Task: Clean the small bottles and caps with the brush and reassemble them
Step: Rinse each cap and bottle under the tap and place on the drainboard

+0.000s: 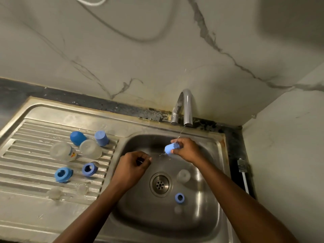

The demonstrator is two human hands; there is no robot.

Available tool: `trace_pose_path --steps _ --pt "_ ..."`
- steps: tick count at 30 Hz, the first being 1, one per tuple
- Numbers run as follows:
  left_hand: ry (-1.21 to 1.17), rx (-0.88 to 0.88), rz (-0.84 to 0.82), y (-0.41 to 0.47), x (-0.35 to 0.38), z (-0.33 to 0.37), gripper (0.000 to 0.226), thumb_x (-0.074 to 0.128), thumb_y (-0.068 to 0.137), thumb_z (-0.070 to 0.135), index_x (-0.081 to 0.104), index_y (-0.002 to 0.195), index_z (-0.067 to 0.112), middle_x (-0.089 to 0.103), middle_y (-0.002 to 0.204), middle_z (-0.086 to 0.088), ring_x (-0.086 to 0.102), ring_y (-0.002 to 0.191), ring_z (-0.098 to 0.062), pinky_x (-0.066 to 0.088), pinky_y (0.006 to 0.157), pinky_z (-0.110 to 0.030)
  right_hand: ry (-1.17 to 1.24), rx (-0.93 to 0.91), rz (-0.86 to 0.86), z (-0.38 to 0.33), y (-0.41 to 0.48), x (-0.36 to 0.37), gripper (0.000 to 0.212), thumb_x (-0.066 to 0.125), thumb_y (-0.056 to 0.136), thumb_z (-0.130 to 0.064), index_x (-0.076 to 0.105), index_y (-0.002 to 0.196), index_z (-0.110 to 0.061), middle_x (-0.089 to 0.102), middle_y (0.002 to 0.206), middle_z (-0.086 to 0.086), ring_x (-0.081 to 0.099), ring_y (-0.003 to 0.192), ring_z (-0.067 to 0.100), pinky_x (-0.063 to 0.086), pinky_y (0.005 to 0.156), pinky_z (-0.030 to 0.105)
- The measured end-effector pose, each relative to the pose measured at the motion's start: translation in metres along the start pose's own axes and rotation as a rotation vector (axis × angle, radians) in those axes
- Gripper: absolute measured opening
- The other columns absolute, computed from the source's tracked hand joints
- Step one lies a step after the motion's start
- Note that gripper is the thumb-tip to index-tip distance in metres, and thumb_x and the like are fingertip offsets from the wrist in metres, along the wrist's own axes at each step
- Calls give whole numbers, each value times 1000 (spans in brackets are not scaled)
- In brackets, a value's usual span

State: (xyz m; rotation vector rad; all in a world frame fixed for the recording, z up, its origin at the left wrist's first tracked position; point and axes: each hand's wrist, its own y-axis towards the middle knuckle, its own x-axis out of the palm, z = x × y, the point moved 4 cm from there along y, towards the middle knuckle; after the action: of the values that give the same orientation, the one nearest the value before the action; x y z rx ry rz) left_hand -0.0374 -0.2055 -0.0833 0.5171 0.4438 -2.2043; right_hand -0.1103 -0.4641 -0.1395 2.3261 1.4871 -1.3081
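My right hand (185,149) grips a light blue cap (169,149) under a thin stream of water from the tap (187,107). My left hand (134,165) hovers over the sink's left side, fingers curled; something thin may sit between them, but I cannot make it out. On the draining board lie two clear small bottles (63,151) (90,149), two blue caps (77,138) (101,138) and two blue rings (63,174) (89,169). In the basin rest a blue ring (179,197) and a clear nipple (183,175). The brush (242,172) lies on the counter at the right.
The steel sink (215,216) has a drain (160,184) in its middle. Two clear nipples (55,192) (82,188) lie at the front of the ribbed draining board (26,165). A marble wall rises behind and to the right.
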Motion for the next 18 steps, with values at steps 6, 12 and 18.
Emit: trace_pose_path --steps 6,12,18 --pt "-9 213 -61 34 22 31 56 76 93 41 58 146 32 65 137 12 64 119 -1 56 96 -26 82 -222 26 -43 -23 -38 51 73 96 -27 61 145 -18 64 142 -1 61 126 9 46 106 23" --pt "-140 244 -150 49 36 66 44 73 99 37 63 141 26 76 118 12 72 105 -2 58 92 -25 172 -323 51 -64 -47 -64 41 55 105 -44 68 137 -21 67 138 -6 61 125 0 46 111 26" --pt "-244 293 -96 43 43 86 32 71 101 31 66 133 26 76 111 13 71 101 1 55 84 -14 252 -325 445 -68 -67 -72 26 72 96 -39 81 114 -22 79 107 -9 73 98 2 60 90 29"
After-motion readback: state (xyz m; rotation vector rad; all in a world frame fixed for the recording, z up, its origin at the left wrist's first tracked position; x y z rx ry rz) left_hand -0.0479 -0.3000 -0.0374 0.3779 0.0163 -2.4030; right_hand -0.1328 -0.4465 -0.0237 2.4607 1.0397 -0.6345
